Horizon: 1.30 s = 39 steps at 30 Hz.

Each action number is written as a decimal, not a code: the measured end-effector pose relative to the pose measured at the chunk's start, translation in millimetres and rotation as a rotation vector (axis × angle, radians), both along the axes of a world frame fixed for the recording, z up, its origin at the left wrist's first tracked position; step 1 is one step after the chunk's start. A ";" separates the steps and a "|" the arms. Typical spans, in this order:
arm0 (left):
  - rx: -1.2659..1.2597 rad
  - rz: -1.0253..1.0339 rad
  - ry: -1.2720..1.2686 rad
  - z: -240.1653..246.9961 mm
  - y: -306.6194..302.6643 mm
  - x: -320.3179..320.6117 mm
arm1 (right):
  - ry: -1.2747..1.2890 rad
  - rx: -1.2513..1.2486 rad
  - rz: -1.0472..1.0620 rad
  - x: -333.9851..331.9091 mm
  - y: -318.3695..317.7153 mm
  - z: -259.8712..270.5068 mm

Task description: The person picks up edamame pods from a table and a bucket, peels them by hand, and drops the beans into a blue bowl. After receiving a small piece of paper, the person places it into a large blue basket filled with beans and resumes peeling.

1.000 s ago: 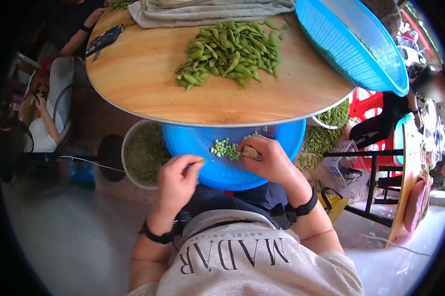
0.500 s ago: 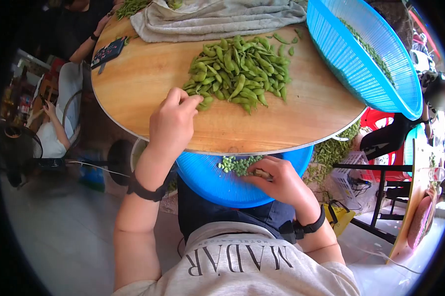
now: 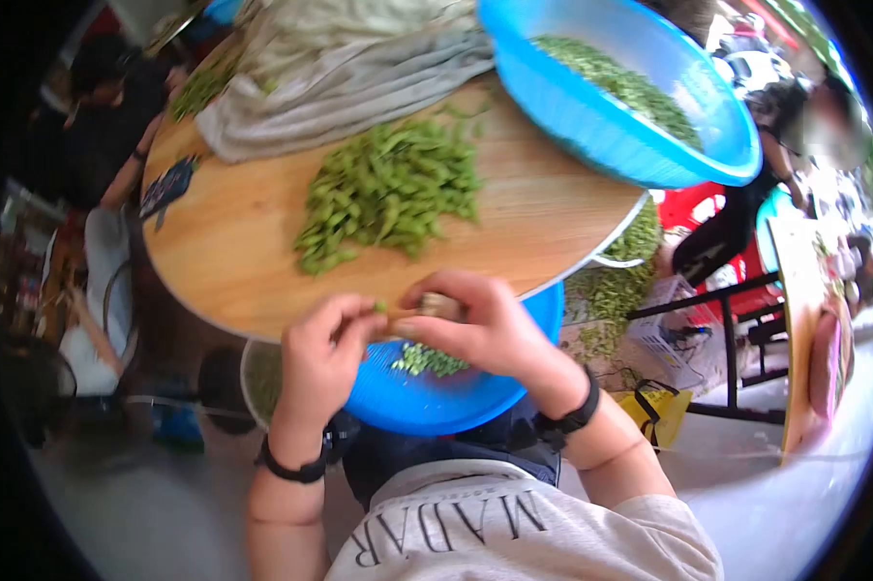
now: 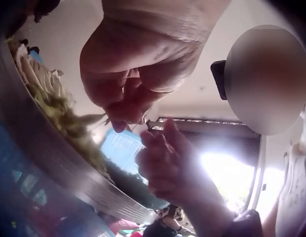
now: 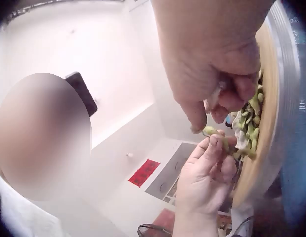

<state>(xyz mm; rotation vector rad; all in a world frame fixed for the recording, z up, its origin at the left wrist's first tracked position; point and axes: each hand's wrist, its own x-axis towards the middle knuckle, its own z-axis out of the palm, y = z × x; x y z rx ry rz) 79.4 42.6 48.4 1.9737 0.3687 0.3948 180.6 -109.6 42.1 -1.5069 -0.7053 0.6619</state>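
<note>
My left hand [image 3: 322, 353] pinches a green soybean pod [image 5: 210, 131] between thumb and fingertips. My right hand [image 3: 485, 324] meets it from the other side, its thumb on the pod in the right wrist view and its other fingers curled. A small tan thing [image 3: 440, 307] shows among the right fingers; I cannot tell what it is. Below both hands, a blue basin [image 3: 436, 414] on the lap contains shelled green beans [image 3: 427, 360]. A heap of whole pods [image 3: 393, 189] lies on the wooden table [image 3: 533, 228] just beyond the hands.
A large blue basket [image 3: 611, 145] with green contents leans at the table's right. Grey cloth [image 3: 349, 107] lies at the back, a dark phone-like item [image 3: 167, 186] at the left edge. Buckets stand beneath the table; pods cover the floor at right. Other people are on both sides.
My left hand reached up to the pod heap, then came back with a pod to my right hand. Both hands are now together over the basin's far side. The head view has shifted.
</note>
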 end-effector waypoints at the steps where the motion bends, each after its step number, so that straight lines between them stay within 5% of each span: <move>1: 0.080 -0.101 -0.044 -7.2 -1.9 -3.8 | -0.044 0.037 -0.007 2.0 0.6 1.6; 3: -0.069 -0.077 0.000 -8.1 -12.8 -10.8 | -0.001 -0.021 0.084 0.7 0.6 5.6; 6: -0.265 -0.020 0.104 -3.0 -14.6 -15.3 | 0.112 0.056 -0.055 -4.3 -1.9 -3.8; 9: -0.740 0.028 -0.046 -12.4 -14.5 -19.1 | 0.291 0.054 -0.155 -8.9 0.9 -11.7; 15: -0.865 0.095 -0.128 -16.8 -10.7 -34.3 | 0.533 0.255 -0.193 -14.1 -0.7 -19.9; 21: -0.752 0.009 -0.172 -20.5 -6.2 -43.2 | 0.456 0.165 -0.147 -22.5 6.4 -13.2; 28: 0.101 0.070 -0.271 -23.1 -28.0 -40.2 | 0.288 0.100 -0.057 -41.9 16.6 -8.3; 34: -0.062 0.076 -0.267 -26.8 -28.3 -53.3 | 0.423 0.060 0.100 -35.5 -0.7 -12.3; 39: 0.081 0.018 -0.304 -24.6 -32.5 -52.4 | 0.459 0.032 0.224 -42.3 -5.7 -7.5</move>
